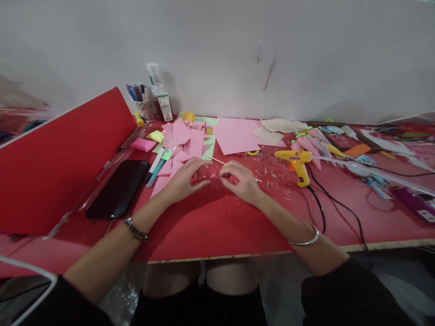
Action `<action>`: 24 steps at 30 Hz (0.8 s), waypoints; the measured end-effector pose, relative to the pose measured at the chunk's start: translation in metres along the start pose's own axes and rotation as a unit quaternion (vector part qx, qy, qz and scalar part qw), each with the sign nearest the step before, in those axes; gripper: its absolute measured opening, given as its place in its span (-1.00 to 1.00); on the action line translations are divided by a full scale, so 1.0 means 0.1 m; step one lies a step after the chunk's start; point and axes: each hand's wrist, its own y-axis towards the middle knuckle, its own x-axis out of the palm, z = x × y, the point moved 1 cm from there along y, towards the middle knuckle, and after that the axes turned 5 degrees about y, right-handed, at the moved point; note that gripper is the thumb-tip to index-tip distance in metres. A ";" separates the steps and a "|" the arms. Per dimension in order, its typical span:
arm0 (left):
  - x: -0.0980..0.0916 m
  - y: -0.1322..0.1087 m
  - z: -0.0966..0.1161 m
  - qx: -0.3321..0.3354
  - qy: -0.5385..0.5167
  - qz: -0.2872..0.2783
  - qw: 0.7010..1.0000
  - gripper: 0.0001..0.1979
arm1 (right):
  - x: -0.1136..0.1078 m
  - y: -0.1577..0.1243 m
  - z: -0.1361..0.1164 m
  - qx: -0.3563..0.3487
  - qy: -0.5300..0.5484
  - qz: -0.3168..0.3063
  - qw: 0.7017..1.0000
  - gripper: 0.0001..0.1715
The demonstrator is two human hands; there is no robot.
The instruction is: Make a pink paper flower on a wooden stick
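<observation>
Both my hands meet at the middle of a red table (pixel 217 226). Between them lies a small pink and red paper spiral (pixel 212 174) on a thin wooden stick (pixel 218 161). My left hand (pixel 183 179) has its fingers curled against the spiral's left side. On the spiral's right edge my right hand (pixel 239 181) pinches with its fingertips. Cut pink paper pieces (pixel 183 140) lie just behind my left hand.
A yellow glue gun (pixel 296 164) with a black cord lies right of my hands. A black phone (pixel 118 187) and a red divider board (pixel 57 158) sit left. A pen cup (pixel 142 103), bottle (pixel 161 94), pink sheet (pixel 238 134) and craft clutter line the back.
</observation>
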 end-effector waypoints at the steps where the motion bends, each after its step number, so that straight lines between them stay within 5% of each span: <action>1: 0.00 0.00 0.00 0.000 0.002 0.005 1.000 -0.68 | 0.00 0.00 0.00 0.011 0.013 0.002 1.000 -0.91; 10: -0.02 0.00 0.02 0.011 -0.006 -0.021 1.000 -0.83 | 0.02 -0.01 0.04 0.083 0.056 -0.049 0.994 -0.95; 19: 0.04 -0.03 -0.01 -0.007 0.038 -0.132 0.990 -0.64 | 0.02 0.00 0.03 0.028 0.030 -0.037 0.998 -0.93; 24: 0.05 -0.04 -0.05 -0.006 0.046 -0.099 0.994 -0.65 | 0.01 0.00 0.01 0.002 0.016 -0.041 0.999 -0.93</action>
